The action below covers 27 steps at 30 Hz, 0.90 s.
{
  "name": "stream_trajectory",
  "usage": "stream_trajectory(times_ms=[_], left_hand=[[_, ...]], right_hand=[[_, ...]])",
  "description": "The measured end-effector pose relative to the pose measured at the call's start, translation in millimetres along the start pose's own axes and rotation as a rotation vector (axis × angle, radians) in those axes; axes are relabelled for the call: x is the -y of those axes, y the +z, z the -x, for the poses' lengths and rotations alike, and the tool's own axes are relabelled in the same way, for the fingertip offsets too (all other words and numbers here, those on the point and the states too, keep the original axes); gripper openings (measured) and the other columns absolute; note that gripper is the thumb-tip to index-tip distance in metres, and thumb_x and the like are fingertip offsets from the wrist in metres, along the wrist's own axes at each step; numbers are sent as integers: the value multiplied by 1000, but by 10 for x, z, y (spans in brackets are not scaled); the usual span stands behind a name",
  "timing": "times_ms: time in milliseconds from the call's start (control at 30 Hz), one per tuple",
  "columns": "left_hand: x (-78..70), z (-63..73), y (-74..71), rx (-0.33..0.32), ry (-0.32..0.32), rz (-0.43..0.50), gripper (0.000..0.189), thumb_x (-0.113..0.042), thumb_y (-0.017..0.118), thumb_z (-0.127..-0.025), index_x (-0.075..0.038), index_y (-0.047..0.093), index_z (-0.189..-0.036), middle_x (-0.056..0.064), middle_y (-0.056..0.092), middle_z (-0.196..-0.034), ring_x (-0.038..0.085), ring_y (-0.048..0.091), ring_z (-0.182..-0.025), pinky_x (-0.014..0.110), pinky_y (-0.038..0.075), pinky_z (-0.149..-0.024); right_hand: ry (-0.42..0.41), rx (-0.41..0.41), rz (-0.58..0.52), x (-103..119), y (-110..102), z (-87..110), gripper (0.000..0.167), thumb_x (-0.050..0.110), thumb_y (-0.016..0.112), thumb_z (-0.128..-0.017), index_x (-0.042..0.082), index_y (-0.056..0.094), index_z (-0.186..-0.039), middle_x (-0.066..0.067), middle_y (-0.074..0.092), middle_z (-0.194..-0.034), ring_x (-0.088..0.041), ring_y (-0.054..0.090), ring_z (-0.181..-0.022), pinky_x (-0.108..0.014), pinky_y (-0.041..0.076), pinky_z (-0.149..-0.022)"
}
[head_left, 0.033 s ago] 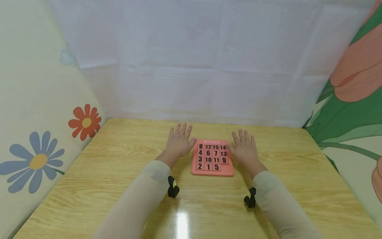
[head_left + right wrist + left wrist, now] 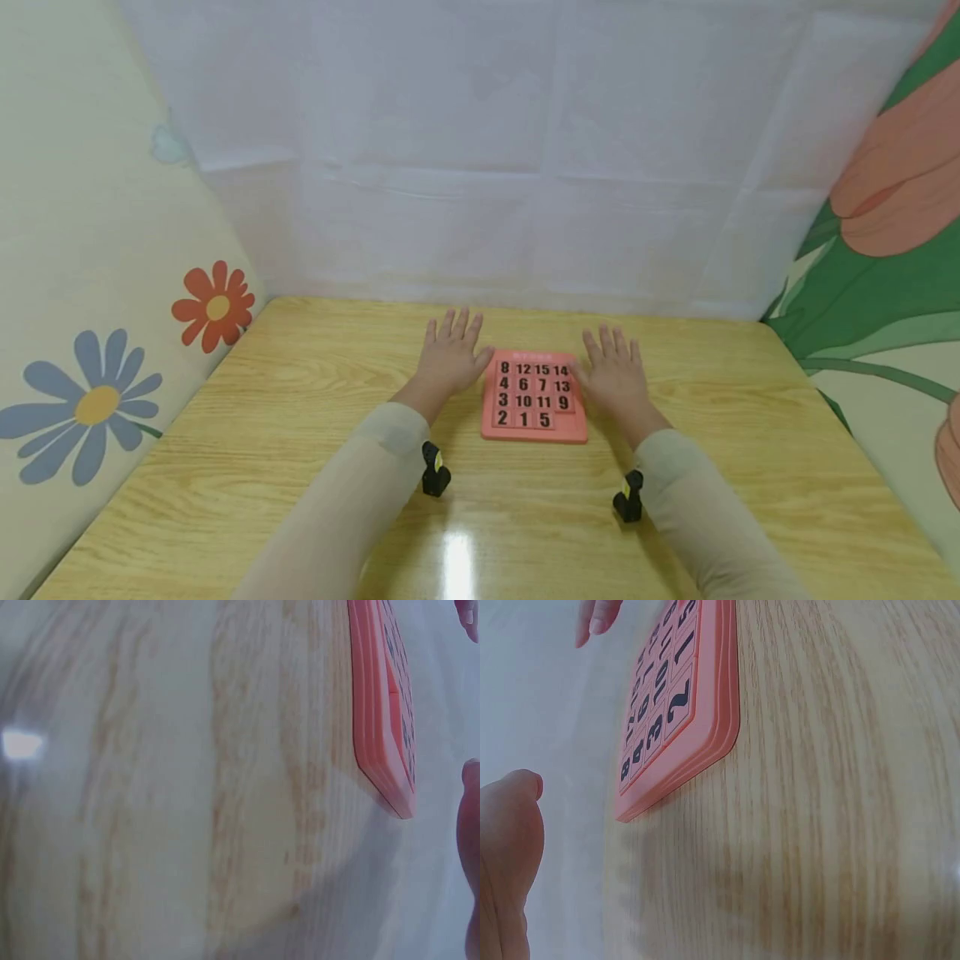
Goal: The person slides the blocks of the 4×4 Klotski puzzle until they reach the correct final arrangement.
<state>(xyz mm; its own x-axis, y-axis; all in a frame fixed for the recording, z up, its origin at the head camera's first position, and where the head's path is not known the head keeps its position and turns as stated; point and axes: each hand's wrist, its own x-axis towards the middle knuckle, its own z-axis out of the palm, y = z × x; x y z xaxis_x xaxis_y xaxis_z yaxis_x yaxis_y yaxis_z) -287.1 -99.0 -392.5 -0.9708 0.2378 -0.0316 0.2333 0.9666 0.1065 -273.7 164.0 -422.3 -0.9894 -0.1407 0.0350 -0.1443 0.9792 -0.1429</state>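
Note:
A pink sliding number puzzle [image 2: 534, 435] lies flat between my two hands, its black-numbered tiles facing up. The gap in its tiles is at the bottom right corner, beside the 5 and below the 9. On the puzzle's left my left hand [image 2: 450, 362] is held with fingers straight and spread, the thumb beside the puzzle's upper left edge. To the right, my right hand [image 2: 617, 383] has its fingers extended too, with the thumb by the 14 tile. In the left wrist view the left thumb [image 2: 514, 832] is apart from the puzzle [image 2: 705, 750]. Neither hand holds anything.
The puzzle rests on a wood-grain table [image 2: 300, 400]. A white cloth [image 2: 480, 167] hangs along the back edge, with flower-printed panels [image 2: 97, 408] at both sides. Small black devices [image 2: 435, 469] are worn at both wrists.

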Motion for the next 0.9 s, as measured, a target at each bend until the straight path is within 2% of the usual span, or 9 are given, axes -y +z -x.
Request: stream_trajectory(times_ms=[233, 467, 767, 900], left_hand=[[38, -3, 45, 3, 0, 33, 69, -50, 27, -105, -13, 8, -159, 14, 4, -166, 34, -2, -154, 55, -2, -125], [124, 89, 230, -29, 19, 67, 67, -48, 28, -105, -12, 9, -159, 16, 5, -166, 36, 3, -153, 56, 5, -125], [157, 260, 451, 14, 50, 246, 66, -44, 27, -106, -10, 7, -159, 15, 3, -165, 36, 3, -153, 56, 4, -124], [167, 308, 533, 24, 73, 283, 66, -44, 25, -105, -10, 8, -159, 15, 4, -165, 35, 3, -153, 56, 5, -124]], right_hand=[[0, -3, -9, 23, -5, 14, 67, 49, 30, -105, 11, 17, -158, -20, 10, -164, -40, 7, -152, -57, 4, -124], [-2, -5, -106, 32, 14, 108, 67, 49, 29, -105, 10, 16, -158, -20, 10, -164, -39, 7, -152, -56, 5, -124], [-17, -18, -229, -5, 132, 205, 66, 46, 30, -106, 6, 18, -157, -22, 11, -163, -39, 8, -152, -52, 8, -125], [-34, -26, -272, -1, 155, 265, 65, 44, 32, -106, 5, 21, -156, -22, 14, -163, -39, 12, -151, -52, 13, -124]])
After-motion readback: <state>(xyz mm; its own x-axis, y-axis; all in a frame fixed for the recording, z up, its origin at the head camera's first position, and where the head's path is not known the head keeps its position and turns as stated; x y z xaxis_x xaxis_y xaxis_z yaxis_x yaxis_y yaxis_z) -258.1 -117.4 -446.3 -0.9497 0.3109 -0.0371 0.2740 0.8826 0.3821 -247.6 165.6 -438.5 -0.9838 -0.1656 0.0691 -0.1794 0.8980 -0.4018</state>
